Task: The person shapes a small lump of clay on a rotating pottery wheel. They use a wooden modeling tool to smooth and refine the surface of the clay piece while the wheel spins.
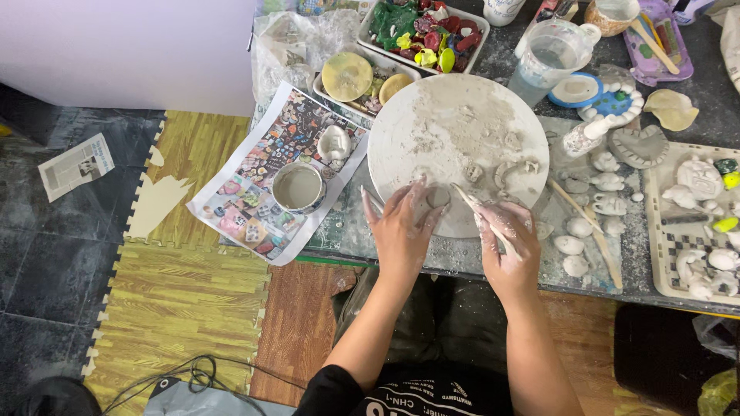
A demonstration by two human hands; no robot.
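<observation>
Left hand (401, 227) pinning small clay piece (438, 197) at near edge of round board (432, 100) on tabletop (493, 258), fingers spread flat. Right hand (510, 240) gripping wooden stick (476, 212) closed-fisted, stick slanting up-left, tip just right of piece. Left hand nearer.

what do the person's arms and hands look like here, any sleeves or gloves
No gloves: both the left hand and the right hand are bare and dusted with pale clay residue. The forearms are uncovered; a black short sleeve shows at the left upper arm.
</observation>
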